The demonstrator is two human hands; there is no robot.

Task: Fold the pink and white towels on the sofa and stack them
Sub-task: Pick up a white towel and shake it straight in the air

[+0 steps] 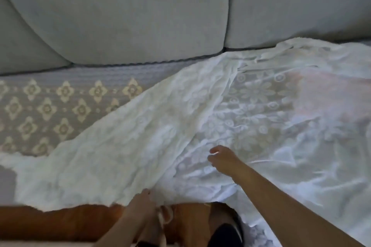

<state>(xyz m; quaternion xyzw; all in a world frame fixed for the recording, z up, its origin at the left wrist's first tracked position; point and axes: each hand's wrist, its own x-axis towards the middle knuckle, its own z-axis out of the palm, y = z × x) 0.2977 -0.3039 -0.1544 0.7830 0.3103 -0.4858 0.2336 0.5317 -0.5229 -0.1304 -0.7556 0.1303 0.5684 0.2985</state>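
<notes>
A large white lace towel with a flower pattern lies spread and wrinkled across the sofa seat, and its front edge hangs over the seat. A pink towel shows faintly through it at the right. My left hand grips the white towel's front edge near the bottom middle. My right hand hovers over or rests on the white towel with its fingers loosely curled; I see no cloth held in it.
The sofa seat cover is grey with cream diamond motifs and shows at the left. Grey back cushions run along the top. The sofa's orange-brown front lies below the seat, with a dark shoe on the floor.
</notes>
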